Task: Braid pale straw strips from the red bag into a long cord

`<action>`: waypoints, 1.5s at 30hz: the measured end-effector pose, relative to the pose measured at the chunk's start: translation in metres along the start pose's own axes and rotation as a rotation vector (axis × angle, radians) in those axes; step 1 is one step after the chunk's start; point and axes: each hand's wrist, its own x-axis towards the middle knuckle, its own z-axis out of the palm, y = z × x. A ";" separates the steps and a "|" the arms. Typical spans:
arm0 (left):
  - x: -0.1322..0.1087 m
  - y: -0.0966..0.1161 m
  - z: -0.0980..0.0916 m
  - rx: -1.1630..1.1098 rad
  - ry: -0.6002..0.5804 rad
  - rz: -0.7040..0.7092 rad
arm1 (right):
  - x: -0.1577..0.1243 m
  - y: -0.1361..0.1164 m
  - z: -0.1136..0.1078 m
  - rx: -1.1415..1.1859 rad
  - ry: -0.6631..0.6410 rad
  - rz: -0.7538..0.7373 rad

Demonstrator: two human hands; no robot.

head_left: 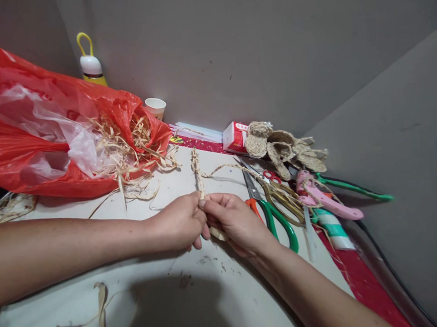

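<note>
A braided strip of dry straw runs up and away from between my hands over the white board. My left hand is closed on its near end, fingers curled under. Beside it, touching, my right hand pinches the same spot between thumb and fingers. A pale flat bit of straw shows below the right hand. From the strip's side a thin twisted straw cord trails off to the right, toward the scissors. The fingertips partly hide the end being held.
Left lies a red plastic bag spilling straw. Right are green-handled scissors, gold-handled scissors, a pink glue gun and woven straw pieces. Behind stand a paper cup and a bottle. Loose straw lies in front.
</note>
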 end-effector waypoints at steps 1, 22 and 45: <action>0.000 0.003 -0.003 0.004 -0.022 -0.017 | 0.000 0.000 -0.001 -0.002 -0.002 0.010; 0.016 0.030 -0.086 0.378 -0.221 -0.155 | 0.001 -0.009 -0.018 -0.076 0.030 0.121; 0.014 0.008 -0.031 -0.049 0.082 0.001 | 0.003 -0.009 -0.021 -0.080 -0.046 0.094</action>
